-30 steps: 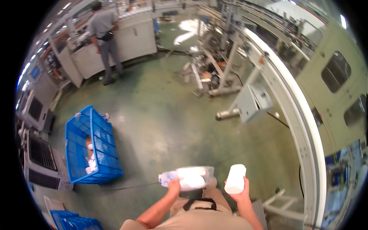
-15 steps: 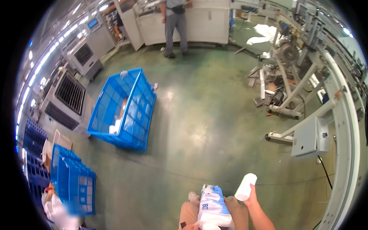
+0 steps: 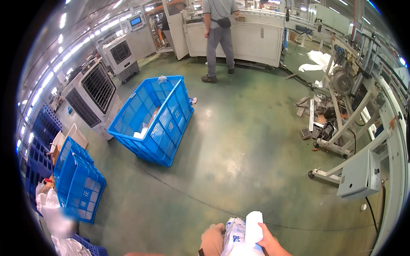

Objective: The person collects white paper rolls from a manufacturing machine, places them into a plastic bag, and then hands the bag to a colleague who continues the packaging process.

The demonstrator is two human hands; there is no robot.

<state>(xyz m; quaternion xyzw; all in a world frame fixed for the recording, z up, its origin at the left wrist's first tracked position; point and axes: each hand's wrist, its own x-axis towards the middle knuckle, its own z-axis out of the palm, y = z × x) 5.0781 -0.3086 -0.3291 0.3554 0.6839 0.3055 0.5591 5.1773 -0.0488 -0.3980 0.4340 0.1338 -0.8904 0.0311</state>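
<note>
- At the bottom centre of the frame, the left hand (image 3: pixel 212 239) grips the left side of a white plastic-wrapped pack with blue print (image 3: pixel 236 241), its fingers closed around the edge.
- The right hand (image 3: pixel 268 240) holds a small white roll (image 3: pixel 253 227) upright, fingers wrapped round it; the roll rests against the top of the pack.
- Both things sit low in the frame, close to the person's body, above the green floor (image 3: pixel 239 149).
- A large blue plastic crate (image 3: pixel 164 128) stands on the floor at centre left, with a few white items inside.
- More blue crates (image 3: pixel 79 183) are stacked at lower left, beside white bags (image 3: pixel 53 213).
- Grey machines with grilles (image 3: pixel 92 96) line the left edge.
- Another person in a grey shirt (image 3: pixel 219 36) stands at a white cabinet surface (image 3: pixel 252 40) at the top centre.
- A metal frame with a grey box (image 3: pixel 358 173) fills the right side.
</note>
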